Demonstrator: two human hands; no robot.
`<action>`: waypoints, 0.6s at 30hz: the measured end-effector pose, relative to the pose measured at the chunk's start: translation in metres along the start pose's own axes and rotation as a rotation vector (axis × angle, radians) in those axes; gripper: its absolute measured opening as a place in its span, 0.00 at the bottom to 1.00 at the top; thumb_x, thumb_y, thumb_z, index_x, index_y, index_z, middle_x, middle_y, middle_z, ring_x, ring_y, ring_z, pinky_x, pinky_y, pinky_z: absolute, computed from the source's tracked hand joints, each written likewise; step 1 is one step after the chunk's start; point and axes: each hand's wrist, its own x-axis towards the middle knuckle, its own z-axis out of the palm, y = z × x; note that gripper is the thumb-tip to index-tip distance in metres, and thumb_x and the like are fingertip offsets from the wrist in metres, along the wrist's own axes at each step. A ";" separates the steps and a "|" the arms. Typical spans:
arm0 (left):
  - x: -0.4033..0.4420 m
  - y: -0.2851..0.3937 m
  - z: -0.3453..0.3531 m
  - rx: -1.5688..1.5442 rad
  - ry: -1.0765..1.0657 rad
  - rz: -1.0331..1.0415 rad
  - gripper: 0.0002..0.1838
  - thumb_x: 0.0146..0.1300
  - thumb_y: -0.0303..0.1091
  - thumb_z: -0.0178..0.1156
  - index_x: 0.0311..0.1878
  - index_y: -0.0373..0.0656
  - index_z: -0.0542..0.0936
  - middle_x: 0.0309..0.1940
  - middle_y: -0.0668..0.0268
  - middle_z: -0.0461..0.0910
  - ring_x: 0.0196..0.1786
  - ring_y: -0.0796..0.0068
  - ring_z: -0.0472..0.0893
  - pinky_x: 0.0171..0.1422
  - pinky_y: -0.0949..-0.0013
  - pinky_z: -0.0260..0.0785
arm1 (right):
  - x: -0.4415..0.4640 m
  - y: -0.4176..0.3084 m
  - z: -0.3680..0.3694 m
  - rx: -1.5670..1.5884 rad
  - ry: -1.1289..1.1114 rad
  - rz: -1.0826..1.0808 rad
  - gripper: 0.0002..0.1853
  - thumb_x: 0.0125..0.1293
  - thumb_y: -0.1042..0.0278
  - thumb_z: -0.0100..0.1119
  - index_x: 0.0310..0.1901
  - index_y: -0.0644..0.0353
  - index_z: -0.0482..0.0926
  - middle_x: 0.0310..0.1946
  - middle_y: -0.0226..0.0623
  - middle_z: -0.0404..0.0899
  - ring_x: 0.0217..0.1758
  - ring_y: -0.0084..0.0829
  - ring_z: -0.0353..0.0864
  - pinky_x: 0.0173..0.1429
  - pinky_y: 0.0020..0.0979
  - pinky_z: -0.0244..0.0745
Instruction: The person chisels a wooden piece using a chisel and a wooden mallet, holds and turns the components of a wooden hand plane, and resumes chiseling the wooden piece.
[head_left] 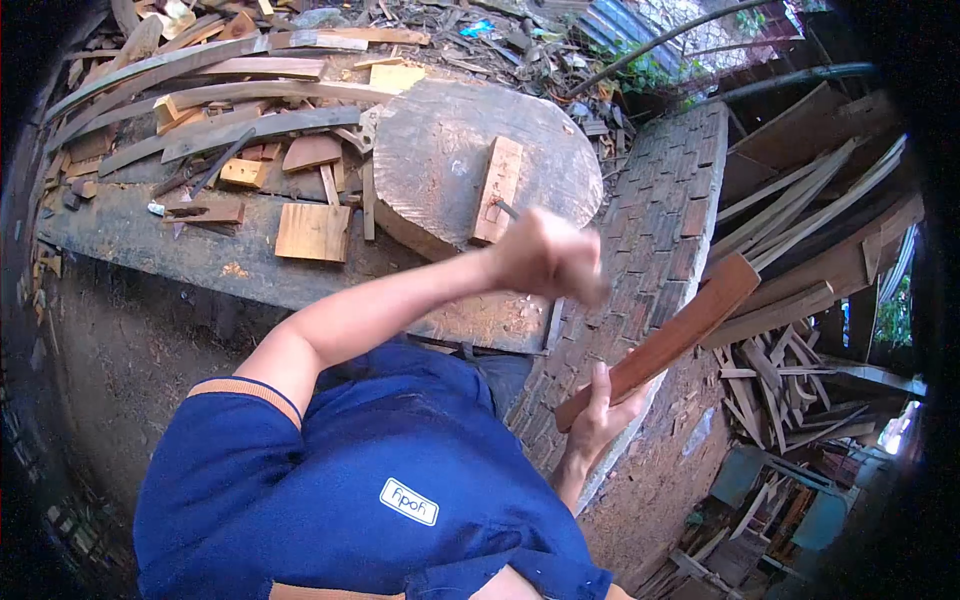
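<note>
My left hand is closed, slightly blurred, around a tool whose handle is hidden. Its thin metal shaft reaches a narrow wooden block, meeting it near a small dark cut. That block lies on a large round log section. Lower right, my right hand grips the near end of a thick reddish-brown wooden bar, thumb over it. The bar slants up to the right, apart from the block and from my left hand.
Left of the log, a worn plank bench carries a square wood piece and long curved strips. A brick ledge runs along the right. Beyond it are stacked boards and a scrap pile.
</note>
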 end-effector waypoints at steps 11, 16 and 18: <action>0.050 -0.038 -0.061 -0.319 0.422 -0.426 0.12 0.53 0.29 0.66 0.20 0.40 0.72 0.16 0.76 0.70 0.21 0.87 0.67 0.26 0.74 0.61 | 0.002 0.008 0.002 0.062 -0.001 -0.008 0.28 0.61 0.69 0.61 0.61 0.66 0.64 0.35 0.35 0.71 0.23 0.24 0.73 0.26 0.25 0.72; 0.047 -0.025 -0.058 -0.218 0.350 -0.431 0.12 0.54 0.31 0.66 0.21 0.39 0.74 0.16 0.74 0.72 0.22 0.86 0.69 0.28 0.72 0.63 | 0.003 0.014 0.002 0.049 -0.013 -0.006 0.29 0.60 0.68 0.61 0.62 0.65 0.64 0.36 0.35 0.71 0.23 0.24 0.74 0.26 0.25 0.74; 0.048 -0.026 -0.056 -0.240 0.359 -0.424 0.12 0.55 0.31 0.66 0.22 0.38 0.75 0.16 0.74 0.72 0.23 0.86 0.69 0.28 0.72 0.63 | 0.004 0.020 0.001 0.024 -0.007 -0.013 0.29 0.61 0.68 0.61 0.62 0.65 0.64 0.37 0.35 0.71 0.23 0.24 0.74 0.26 0.25 0.74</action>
